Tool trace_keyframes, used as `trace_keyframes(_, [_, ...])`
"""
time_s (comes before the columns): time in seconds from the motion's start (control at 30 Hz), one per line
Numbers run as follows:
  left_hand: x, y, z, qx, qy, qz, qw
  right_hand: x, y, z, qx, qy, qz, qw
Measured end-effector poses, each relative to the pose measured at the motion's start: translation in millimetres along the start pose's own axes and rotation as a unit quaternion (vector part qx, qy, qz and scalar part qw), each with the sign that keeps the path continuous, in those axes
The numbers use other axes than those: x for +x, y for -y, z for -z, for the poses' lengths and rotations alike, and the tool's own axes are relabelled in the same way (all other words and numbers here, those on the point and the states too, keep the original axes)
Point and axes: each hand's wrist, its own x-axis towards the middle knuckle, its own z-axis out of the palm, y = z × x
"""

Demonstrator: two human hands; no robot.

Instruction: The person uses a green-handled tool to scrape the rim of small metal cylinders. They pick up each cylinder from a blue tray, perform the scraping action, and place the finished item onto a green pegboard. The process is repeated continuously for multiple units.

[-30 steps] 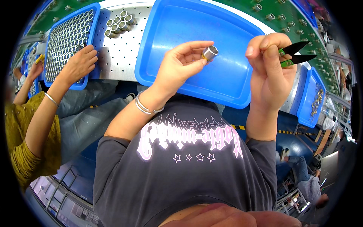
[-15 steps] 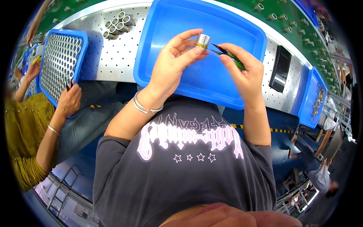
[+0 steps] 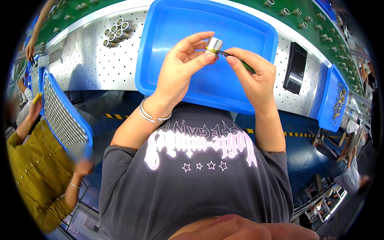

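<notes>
Between the thumb and fingers of my left hand is a small silver metal cylinder with a yellowish band round its lower part. My right hand grips green-handled tweezers. Their dark tips touch or nearly touch the cylinder at the yellowish band; exact contact is too small to tell. Both hands are above a large blue tray, whose visible floor is bare blue plastic.
A cluster of similar cylinders stands on the perforated metal table at left. A black flat device lies right of the tray, before a smaller blue tray of small brassy parts. A co-worker holds a cylinder-filled tray at left.
My right hand has brought the tweezers' tips left, up to the cylinder's band. My left hand has barely moved. The co-worker's filled tray has swung down and away from the table.
</notes>
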Motion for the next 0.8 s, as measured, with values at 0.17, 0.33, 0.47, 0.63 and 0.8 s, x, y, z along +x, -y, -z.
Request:
trace_keyframes(0.17, [3,2,-4,0.005,0.002,-0.005,1.000,-1,-3,4,0.004,-0.001,-0.017,1.000])
trace_keyframes(0.33, [6,3,-6,0.000,0.011,0.019,1.000,-4,-6,5,0.063,-0.007,-0.062,0.996])
trace_keyframes(0.47, [9,0,-8,-0.053,0.012,0.051,0.997,0,-6,3,0.107,-0.003,-0.086,0.990])
trace_keyframes(0.63, [11,3,-5,-0.003,0.029,0.055,0.998,4,-11,1,0.023,0.010,0.002,1.000])
trace_keyframes(0.8, [11,2,-6,-0.040,0.019,0.063,0.997,7,-13,0,0.028,-0.009,0.029,0.999])
